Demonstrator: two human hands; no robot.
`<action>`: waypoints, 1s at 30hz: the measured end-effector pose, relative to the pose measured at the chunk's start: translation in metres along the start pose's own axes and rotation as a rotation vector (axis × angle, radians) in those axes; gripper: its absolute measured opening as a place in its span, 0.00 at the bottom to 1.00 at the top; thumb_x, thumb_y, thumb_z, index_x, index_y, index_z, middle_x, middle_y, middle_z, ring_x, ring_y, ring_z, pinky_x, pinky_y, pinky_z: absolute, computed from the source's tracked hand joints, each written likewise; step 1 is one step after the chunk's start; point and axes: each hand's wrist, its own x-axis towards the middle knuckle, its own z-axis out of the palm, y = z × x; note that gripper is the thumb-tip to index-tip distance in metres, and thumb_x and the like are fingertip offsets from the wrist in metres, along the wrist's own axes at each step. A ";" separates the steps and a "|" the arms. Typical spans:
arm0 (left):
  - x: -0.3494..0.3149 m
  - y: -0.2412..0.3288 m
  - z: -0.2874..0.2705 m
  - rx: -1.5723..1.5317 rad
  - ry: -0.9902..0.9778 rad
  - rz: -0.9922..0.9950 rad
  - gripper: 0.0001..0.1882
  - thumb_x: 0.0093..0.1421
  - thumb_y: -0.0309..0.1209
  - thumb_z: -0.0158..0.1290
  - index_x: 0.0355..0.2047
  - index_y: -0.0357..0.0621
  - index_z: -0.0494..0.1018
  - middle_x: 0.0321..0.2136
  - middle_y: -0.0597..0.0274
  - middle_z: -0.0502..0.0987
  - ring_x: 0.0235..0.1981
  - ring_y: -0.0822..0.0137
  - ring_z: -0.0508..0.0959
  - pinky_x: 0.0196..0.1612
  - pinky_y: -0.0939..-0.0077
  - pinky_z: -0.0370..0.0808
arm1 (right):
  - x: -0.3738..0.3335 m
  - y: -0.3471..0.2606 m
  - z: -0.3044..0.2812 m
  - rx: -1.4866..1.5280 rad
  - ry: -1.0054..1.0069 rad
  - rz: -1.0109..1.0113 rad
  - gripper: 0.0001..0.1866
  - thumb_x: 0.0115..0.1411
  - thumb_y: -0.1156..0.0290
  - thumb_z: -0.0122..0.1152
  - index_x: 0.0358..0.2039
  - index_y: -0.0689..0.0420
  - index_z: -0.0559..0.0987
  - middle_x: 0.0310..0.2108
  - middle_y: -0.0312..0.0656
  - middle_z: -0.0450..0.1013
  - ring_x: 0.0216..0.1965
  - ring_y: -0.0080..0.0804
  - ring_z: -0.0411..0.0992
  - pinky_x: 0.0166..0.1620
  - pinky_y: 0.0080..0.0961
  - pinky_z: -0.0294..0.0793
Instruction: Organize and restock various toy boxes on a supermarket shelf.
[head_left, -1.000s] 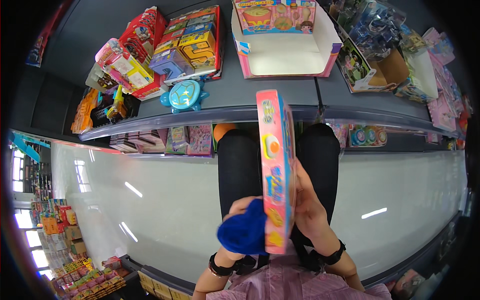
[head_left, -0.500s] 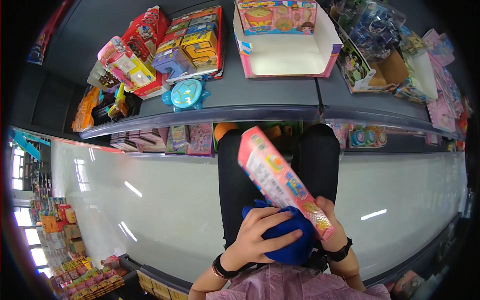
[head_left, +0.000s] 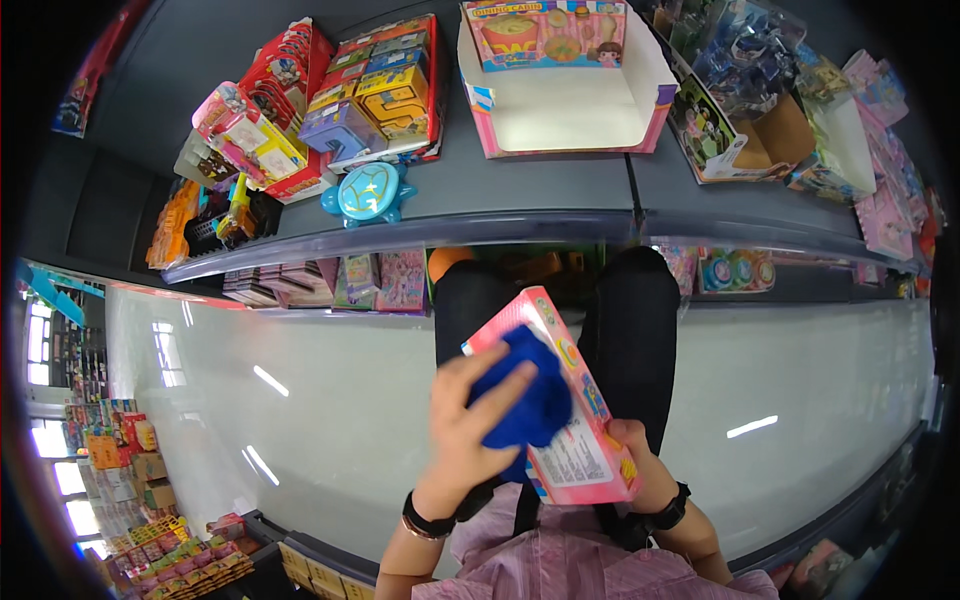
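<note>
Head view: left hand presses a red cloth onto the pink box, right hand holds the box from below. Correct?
Not quite: the cloth is blue, not red. The head view shows the left hand pressing it onto the pink box, while the right hand holds the box at its lower end.

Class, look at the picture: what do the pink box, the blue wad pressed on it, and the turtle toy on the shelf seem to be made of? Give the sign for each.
Pink box: likely glossy printed cardboard; flat faces, sharp folded edges.
Blue wad under the left hand: probably soft matte cloth; it bunches with no shine.
Turtle toy: apparently moulded plastic; smooth, rounded, with bright highlights.
</note>
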 end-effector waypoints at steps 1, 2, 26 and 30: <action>0.001 -0.006 -0.002 0.003 0.053 -0.053 0.35 0.35 0.25 0.62 0.51 0.47 0.78 0.54 0.49 0.71 0.53 0.49 0.71 0.56 0.58 0.67 | -0.002 -0.001 -0.002 -0.056 -0.092 0.007 0.43 0.56 0.52 0.59 0.65 0.62 0.57 0.58 0.52 0.67 0.55 0.38 0.72 0.60 0.33 0.70; 0.004 -0.009 -0.005 0.032 0.075 -0.138 0.35 0.36 0.23 0.62 0.52 0.46 0.77 0.55 0.49 0.70 0.53 0.48 0.70 0.57 0.58 0.67 | -0.002 0.004 -0.016 -0.038 -0.142 0.026 0.44 0.55 0.53 0.60 0.66 0.62 0.56 0.59 0.50 0.66 0.56 0.36 0.70 0.60 0.31 0.69; -0.019 -0.017 -0.005 -0.015 0.029 -0.035 0.30 0.40 0.26 0.63 0.48 0.42 0.77 0.51 0.47 0.72 0.50 0.48 0.73 0.56 0.58 0.69 | -0.019 -0.003 -0.054 -0.563 -0.140 -0.328 0.55 0.35 0.63 0.78 0.64 0.63 0.61 0.60 0.55 0.65 0.60 0.47 0.66 0.62 0.37 0.64; -0.021 -0.020 -0.018 -0.109 0.390 -0.309 0.28 0.47 0.21 0.59 0.52 0.37 0.73 0.52 0.48 0.71 0.54 0.52 0.71 0.58 0.62 0.67 | 0.003 -0.021 0.003 -1.500 -0.250 -0.879 0.53 0.35 0.55 0.78 0.64 0.51 0.66 0.68 0.58 0.48 0.65 0.55 0.55 0.63 0.44 0.56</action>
